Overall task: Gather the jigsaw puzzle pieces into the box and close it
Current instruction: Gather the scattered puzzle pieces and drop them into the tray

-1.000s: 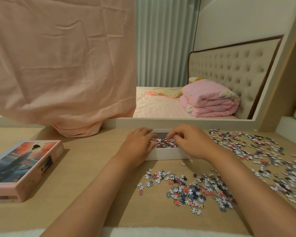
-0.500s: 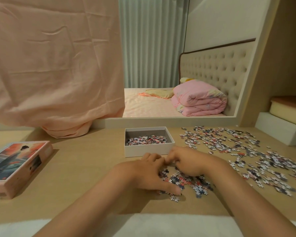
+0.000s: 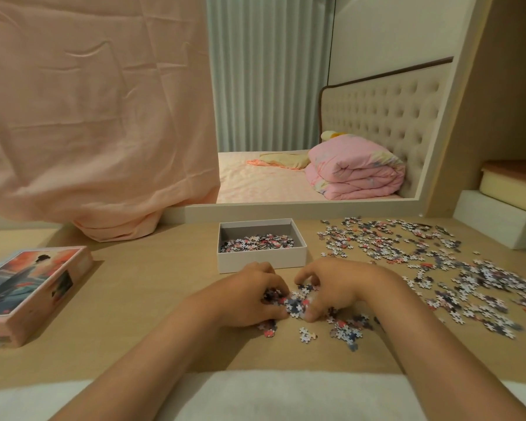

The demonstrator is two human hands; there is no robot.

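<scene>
An open white box [image 3: 261,259] stands on the wooden table [image 3: 140,299] with a layer of puzzle pieces [image 3: 257,242] inside. Just in front of it my left hand [image 3: 251,294] and my right hand [image 3: 331,287] curl round a small heap of puzzle pieces [image 3: 298,300], fingers cupped toward each other. A few stray pieces [image 3: 343,328] lie beside my right wrist. Many more loose pieces [image 3: 422,262] spread over the right side of the table. The box lid [image 3: 28,287], printed with a picture, lies at the left.
A pink cloth [image 3: 94,117] hangs over the mirror [image 3: 316,101] behind the table. White blocks [image 3: 495,220] stand at the far right. A white cloth [image 3: 271,396] covers the near table edge.
Both hands left the box, came back toward me to the near heap and have closed round a clump of pieces. The camera view shifted left.
</scene>
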